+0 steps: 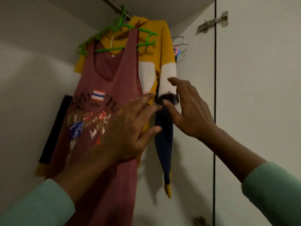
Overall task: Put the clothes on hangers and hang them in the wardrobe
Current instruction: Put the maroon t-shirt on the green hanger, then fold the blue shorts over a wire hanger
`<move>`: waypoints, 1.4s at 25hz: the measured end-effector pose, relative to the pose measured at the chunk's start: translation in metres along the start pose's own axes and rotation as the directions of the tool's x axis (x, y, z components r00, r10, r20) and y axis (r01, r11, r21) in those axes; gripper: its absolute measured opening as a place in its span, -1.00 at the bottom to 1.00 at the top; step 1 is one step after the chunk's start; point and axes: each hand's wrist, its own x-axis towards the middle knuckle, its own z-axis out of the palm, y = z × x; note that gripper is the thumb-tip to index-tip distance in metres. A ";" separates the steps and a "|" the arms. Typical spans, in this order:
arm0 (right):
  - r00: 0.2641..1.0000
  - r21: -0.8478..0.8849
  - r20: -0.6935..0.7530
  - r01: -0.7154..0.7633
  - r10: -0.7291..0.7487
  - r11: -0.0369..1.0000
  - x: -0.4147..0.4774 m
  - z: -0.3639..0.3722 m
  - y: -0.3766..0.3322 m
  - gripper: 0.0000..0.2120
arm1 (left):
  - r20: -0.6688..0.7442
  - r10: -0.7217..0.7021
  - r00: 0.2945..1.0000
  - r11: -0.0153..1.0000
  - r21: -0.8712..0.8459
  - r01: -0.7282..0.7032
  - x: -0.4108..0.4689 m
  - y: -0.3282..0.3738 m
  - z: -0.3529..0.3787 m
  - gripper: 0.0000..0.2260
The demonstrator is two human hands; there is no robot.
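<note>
1. The maroon tank top (104,75) hangs on a green hanger (120,25) from the wardrobe rail (114,7), at 11 o'clock from the hands. The yellow hoodie (151,51) hangs just behind it, at 12 o'clock.
2. The left hand (130,126) lies on the top's edge. Its grip is spread, with straight fingers, and it pinches nothing.
3. The right hand (190,110), at 3 o'clock from the left, also has a spread grip. Its thumb seems to touch the hoodie's navy sleeve (164,141).
4. Both clothes look light, soft and limp. I think the sleeve is best taken near its cuff.
</note>
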 end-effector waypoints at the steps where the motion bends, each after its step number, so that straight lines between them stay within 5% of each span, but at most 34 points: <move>1: 0.996 -0.070 0.079 0.035 -0.030 0.997 -0.031 -0.012 -0.002 -0.46 | 0.028 0.055 0.998 0.998 -0.020 -0.055 -0.012 0.021 0.006 -0.52; 4: 0.972 -0.163 0.229 -0.004 0.042 0.987 -0.126 -0.046 -0.004 -0.46 | 0.100 0.096 0.990 0.979 -0.188 -0.076 -0.047 0.085 0.031 -0.56; 9: 0.871 -0.214 0.275 -0.358 0.408 0.909 -0.297 -0.131 -0.019 -0.45 | 0.280 0.069 0.958 0.877 -0.474 0.076 -0.101 0.221 0.073 -0.54; 17: 0.475 -0.285 0.061 -0.835 0.878 0.471 -0.548 -0.359 -0.103 -0.54 | 0.416 0.274 0.867 0.477 -0.842 0.253 -0.170 0.540 0.085 -0.57; 28: -0.092 -0.387 -0.321 -0.895 0.943 -0.219 -0.769 -0.687 -0.249 -0.48 | 0.468 0.625 0.625 0.114 -0.847 0.520 -0.210 0.934 0.033 -0.62; 35: -0.339 -0.268 -0.452 -0.831 0.825 -0.488 -0.860 -0.795 -0.265 -0.47 | 0.473 0.778 0.413 0.131 -0.766 0.630 -0.230 1.102 0.043 -0.51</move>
